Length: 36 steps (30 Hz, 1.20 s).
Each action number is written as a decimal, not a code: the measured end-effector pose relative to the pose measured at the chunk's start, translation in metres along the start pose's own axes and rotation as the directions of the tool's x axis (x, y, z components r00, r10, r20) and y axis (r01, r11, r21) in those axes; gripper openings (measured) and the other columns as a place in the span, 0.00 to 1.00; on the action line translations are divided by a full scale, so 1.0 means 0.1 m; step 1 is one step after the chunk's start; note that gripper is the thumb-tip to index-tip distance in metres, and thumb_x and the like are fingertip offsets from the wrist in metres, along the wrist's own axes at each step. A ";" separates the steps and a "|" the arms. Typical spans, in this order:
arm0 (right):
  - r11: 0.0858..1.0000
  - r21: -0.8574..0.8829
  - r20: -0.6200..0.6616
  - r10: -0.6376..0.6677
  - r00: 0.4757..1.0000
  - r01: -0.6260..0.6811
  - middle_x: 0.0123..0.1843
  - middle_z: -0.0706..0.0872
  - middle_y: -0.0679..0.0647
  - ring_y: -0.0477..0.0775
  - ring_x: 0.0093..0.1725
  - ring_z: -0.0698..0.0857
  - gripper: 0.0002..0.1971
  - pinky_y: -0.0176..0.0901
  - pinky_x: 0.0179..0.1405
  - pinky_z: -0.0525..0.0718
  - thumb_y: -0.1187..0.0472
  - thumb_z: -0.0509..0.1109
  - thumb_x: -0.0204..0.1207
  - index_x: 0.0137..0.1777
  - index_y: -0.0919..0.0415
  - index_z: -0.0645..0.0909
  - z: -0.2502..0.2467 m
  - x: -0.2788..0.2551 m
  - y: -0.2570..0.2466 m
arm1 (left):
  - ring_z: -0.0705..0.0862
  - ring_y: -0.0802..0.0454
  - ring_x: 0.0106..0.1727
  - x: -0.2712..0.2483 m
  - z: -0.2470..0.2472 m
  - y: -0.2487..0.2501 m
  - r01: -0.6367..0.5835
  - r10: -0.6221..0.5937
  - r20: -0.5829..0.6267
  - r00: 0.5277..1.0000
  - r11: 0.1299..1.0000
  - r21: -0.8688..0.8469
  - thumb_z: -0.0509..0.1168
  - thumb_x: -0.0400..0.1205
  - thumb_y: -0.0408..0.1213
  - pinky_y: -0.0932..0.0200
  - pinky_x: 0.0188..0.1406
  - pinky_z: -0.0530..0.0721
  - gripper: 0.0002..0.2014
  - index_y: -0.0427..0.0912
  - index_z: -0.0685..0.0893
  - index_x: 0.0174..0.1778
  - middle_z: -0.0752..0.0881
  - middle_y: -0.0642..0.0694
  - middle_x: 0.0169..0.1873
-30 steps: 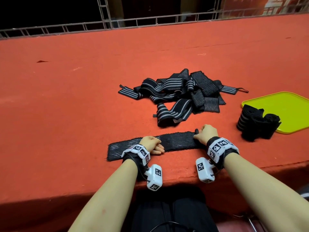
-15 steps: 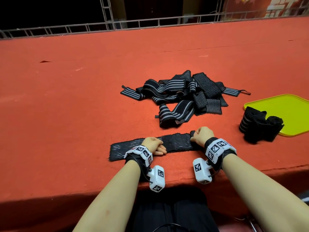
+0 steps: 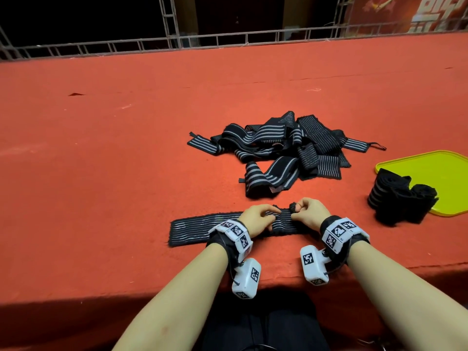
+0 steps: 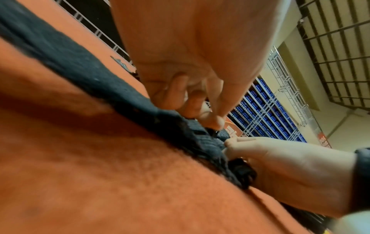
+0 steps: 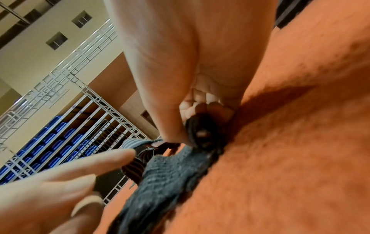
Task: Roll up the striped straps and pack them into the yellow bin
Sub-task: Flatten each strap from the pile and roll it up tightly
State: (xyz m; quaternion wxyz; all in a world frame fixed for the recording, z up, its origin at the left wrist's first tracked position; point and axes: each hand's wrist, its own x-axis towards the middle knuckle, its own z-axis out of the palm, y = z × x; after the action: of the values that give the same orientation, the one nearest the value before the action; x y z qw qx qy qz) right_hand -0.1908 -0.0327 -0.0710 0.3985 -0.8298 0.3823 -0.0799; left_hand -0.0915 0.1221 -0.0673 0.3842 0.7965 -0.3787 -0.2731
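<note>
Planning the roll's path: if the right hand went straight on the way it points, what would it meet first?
Probably the loose strap pile, beyond the strap the right hand pinches; the left hand sits beside that line, though depth is unclear.

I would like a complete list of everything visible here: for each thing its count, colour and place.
table: one, red covering, fills the view
railing: one, grey metal, behind the table
yellow bin: one, yellow-green, far right
rolled straps: at least two, black, at the bin's near left corner
loose straps: one tangled pile, black with pale stripes, mid table
flat strap: one, black with grey stripes, near table edge, right end rolled
blue seats: many rows, background of wrist views
wrist cameras: two, white, under the wrists
left hand: one, fingertips on the flat strap
right hand: one, pinching the rolled end
</note>
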 end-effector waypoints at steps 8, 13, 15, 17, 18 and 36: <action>0.989 0.136 0.003 0.053 0.999 -0.053 0.31 0.77 0.50 0.48 0.29 0.76 0.15 0.40 0.34 0.77 0.70 0.77 0.66 0.40 0.57 0.72 -0.10 0.04 0.17 | 0.84 0.62 0.29 0.11 0.05 0.14 0.115 -0.135 0.038 0.990 0.936 0.333 0.65 0.78 0.35 0.67 0.34 0.82 0.09 0.50 0.89 0.48 0.83 0.54 0.20; 0.994 0.110 0.014 0.024 1.000 -0.025 0.30 0.77 0.49 0.49 0.30 0.75 0.17 0.43 0.37 0.77 0.73 0.76 0.63 0.38 0.56 0.71 -0.03 0.04 0.09 | 0.82 0.42 0.39 0.11 0.03 0.19 0.260 -0.217 -0.145 0.965 0.781 0.568 0.65 0.76 0.37 0.55 0.37 0.78 0.05 0.40 0.83 0.41 0.87 0.41 0.42; 0.996 0.083 0.028 -0.022 0.999 0.020 0.30 0.76 0.49 0.49 0.29 0.74 0.17 0.41 0.35 0.76 0.74 0.75 0.62 0.37 0.55 0.72 0.01 0.03 0.05 | 0.84 0.42 0.45 0.13 0.07 0.20 0.204 -0.177 -0.103 0.979 0.810 0.550 0.63 0.77 0.34 0.54 0.43 0.82 0.07 0.39 0.85 0.46 0.88 0.40 0.48; 0.996 0.067 0.040 -0.060 0.997 0.057 0.28 0.75 0.49 0.49 0.28 0.73 0.16 0.40 0.33 0.74 0.75 0.74 0.63 0.36 0.54 0.73 0.05 0.01 0.02 | 0.84 0.43 0.55 0.14 0.11 0.18 0.116 -0.118 -0.028 0.993 0.861 0.495 0.62 0.77 0.30 0.53 0.53 0.83 0.11 0.43 0.84 0.52 0.86 0.42 0.53; 0.996 0.067 0.043 -0.068 0.997 0.065 0.27 0.74 0.48 0.48 0.27 0.72 0.15 0.39 0.32 0.74 0.75 0.73 0.64 0.36 0.54 0.74 0.06 0.00 0.01 | 0.83 0.44 0.57 0.14 0.13 0.17 0.069 -0.083 0.008 0.997 0.878 0.474 0.62 0.76 0.28 0.54 0.56 0.81 0.16 0.46 0.84 0.57 0.85 0.42 0.56; 0.990 -0.062 0.037 0.126 0.991 -0.124 0.37 0.79 0.55 0.55 0.42 0.78 0.17 0.42 0.29 0.70 0.56 0.79 0.68 0.36 0.60 0.71 0.15 -0.04 -0.08 | 0.83 0.49 0.62 0.19 0.28 0.03 0.100 -0.099 -0.017 0.995 0.978 0.181 0.63 0.80 0.36 0.60 0.65 0.76 0.15 0.46 0.87 0.61 0.87 0.45 0.59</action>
State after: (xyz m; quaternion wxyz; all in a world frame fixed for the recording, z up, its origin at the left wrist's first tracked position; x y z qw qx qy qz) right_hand -0.1825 -0.0177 -0.0750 0.3856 -0.8172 0.4276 -0.0263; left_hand -0.1022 0.0944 -0.0829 0.2974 0.8472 -0.3602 -0.2532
